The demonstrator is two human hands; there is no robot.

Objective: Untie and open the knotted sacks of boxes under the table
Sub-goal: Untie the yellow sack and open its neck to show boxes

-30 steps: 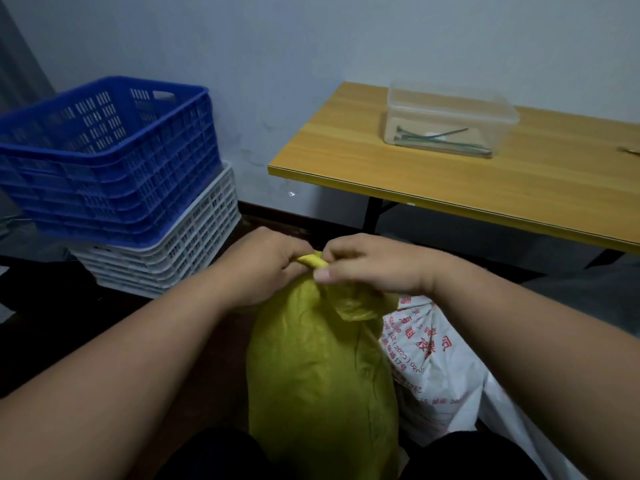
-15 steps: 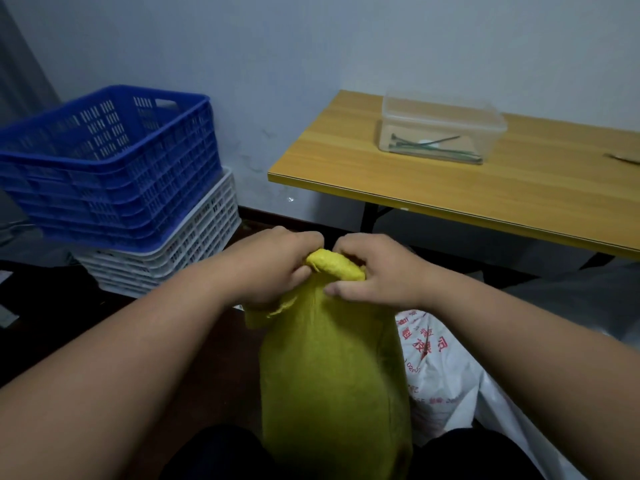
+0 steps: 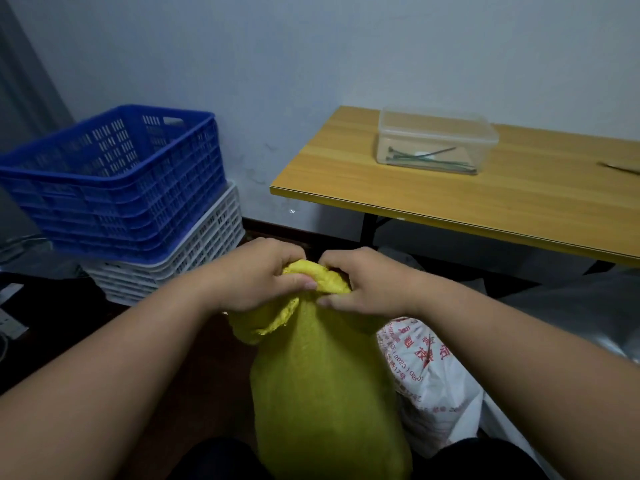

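Upright, the yellow sack (image 3: 322, 393) points its knot (image 3: 317, 279) upward, pinched by both hands (image 3: 256, 277) (image 3: 369, 284).

A blue crate (image 3: 114, 188) is sitting stacked on a white crate (image 3: 194, 258) against the wall at the left. On the wooden surface (image 3: 485, 202) at the right, a clear plastic container (image 3: 437, 143) is holding several dark cable ties (image 3: 429, 161).
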